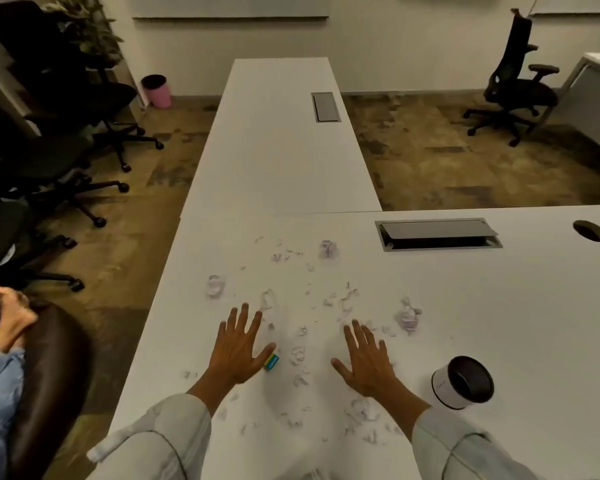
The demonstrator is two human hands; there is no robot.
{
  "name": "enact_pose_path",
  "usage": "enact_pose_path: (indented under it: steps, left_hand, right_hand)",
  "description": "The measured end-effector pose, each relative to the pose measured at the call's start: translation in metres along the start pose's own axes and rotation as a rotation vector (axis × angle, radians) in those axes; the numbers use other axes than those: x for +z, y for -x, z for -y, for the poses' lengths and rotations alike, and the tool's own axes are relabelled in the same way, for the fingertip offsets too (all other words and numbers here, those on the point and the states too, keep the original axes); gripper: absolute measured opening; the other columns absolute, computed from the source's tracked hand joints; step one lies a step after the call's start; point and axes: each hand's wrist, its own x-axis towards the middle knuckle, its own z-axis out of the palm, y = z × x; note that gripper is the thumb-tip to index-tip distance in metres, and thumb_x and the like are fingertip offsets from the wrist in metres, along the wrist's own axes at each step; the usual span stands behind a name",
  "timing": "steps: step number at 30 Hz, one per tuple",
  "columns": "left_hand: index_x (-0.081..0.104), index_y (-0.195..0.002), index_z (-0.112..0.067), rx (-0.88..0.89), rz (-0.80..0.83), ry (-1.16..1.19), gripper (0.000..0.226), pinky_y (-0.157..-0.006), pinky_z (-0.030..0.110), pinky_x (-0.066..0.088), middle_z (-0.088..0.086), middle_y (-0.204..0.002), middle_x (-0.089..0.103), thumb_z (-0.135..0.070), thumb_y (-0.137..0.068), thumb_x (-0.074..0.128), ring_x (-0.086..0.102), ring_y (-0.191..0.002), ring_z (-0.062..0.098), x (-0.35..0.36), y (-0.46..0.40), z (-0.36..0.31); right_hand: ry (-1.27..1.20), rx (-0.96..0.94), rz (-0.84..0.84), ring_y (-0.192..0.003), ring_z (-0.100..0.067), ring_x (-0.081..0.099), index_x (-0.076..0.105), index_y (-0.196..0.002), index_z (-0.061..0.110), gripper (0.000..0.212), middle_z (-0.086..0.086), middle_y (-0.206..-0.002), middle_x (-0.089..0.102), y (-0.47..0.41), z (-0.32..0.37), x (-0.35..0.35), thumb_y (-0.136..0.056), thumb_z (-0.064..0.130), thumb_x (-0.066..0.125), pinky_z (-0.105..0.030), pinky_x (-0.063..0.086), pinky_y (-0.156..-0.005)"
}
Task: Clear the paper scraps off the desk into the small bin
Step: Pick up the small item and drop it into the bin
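Small torn paper scraps (300, 355) lie scattered over the white desk (499, 306) in front of me. Three crumpled paper balls sit among them: one at the left (215, 286), one farther back (328, 248), one at the right (408, 316). A small white bin (462, 382) with a dark inside stands on the desk at the right, tilted toward me. My left hand (238, 344) rests flat with fingers spread, its thumb next to a small blue and yellow eraser (271, 362). My right hand (366, 358) lies flat and spread too, left of the bin. Neither hand holds anything.
A grey cable hatch (437, 233) and a round cable hole (590, 231) sit at the desk's back right. A second desk (278, 140) extends ahead. Black office chairs (49, 140) crowd the left; a pink bin (157, 91) stands on the floor. Another person's hand (9, 306) shows at the left edge.
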Motion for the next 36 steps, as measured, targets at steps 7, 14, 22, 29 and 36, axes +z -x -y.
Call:
enact_pose_path:
  steps: [7, 14, 22, 29, 36]
  left_hand:
    - [0.004, -0.151, -0.025, -0.058, 0.102, -0.021, 0.11, -0.115, 0.055, 0.023, 0.015, -0.161, 0.0, -0.083, -0.061, -0.016, 0.005, -0.147, 0.038, 0.034, 0.024, 0.002]
    - [-0.005, -0.15, -0.032, -0.052, 0.242, -0.041, 0.081, -0.116, 0.057, 0.017, 0.012, -0.161, -0.011, -0.07, -0.086, 0.028, -0.002, -0.147, 0.038, 0.047, 0.024, -0.002]
    - [-0.001, -0.15, -0.032, 0.068, 0.308, -0.085, 0.074, -0.116, 0.054, 0.024, 0.014, -0.16, -0.01, -0.044, -0.093, 0.045, 0.004, -0.147, 0.036, 0.068, 0.021, -0.017]
    - [0.032, -0.143, -0.015, 0.125, 0.236, -0.037, 0.053, -0.103, 0.035, 0.043, 0.014, -0.156, 0.017, -0.016, -0.092, 0.047, 0.027, -0.137, 0.029, 0.081, 0.019, -0.035]
    - [0.052, -0.125, -0.012, 0.048, 0.08, 0.291, 0.034, -0.088, 0.021, 0.047, 0.006, -0.13, 0.048, -0.015, -0.091, 0.051, 0.05, -0.116, 0.019, 0.079, 0.023, -0.067]
  right_hand:
    - [0.056, 0.015, 0.123, -0.15, -0.028, 0.003, -0.004, -0.154, 0.024, 0.09, -0.005, -0.163, -0.009, 0.026, -0.017, 0.031, -0.085, 0.074, 0.025, -0.058, 0.026, -0.113]
    - [0.119, -0.05, 0.205, -0.149, -0.03, 0.004, 0.001, -0.154, 0.027, 0.085, -0.005, -0.163, -0.012, 0.029, -0.024, 0.041, -0.087, 0.069, 0.032, -0.052, 0.032, -0.112]
    - [0.112, -0.098, 0.117, -0.133, -0.027, 0.032, 0.04, -0.141, 0.016, 0.044, -0.006, -0.154, 0.026, 0.031, -0.026, 0.044, -0.097, 0.013, 0.044, -0.036, 0.051, -0.092]
    - [-0.403, 0.128, -0.091, -0.112, -0.022, 0.058, 0.068, -0.116, 0.01, 0.029, -0.006, -0.124, 0.061, 0.024, -0.015, 0.046, -0.09, 0.002, 0.057, -0.024, 0.047, -0.093]
    - [-1.719, 0.67, -0.023, -0.072, -0.029, 0.062, 0.068, -0.109, 0.001, 0.026, -0.009, -0.086, 0.07, 0.032, 0.011, 0.033, -0.084, -0.004, 0.068, -0.022, 0.052, -0.061]
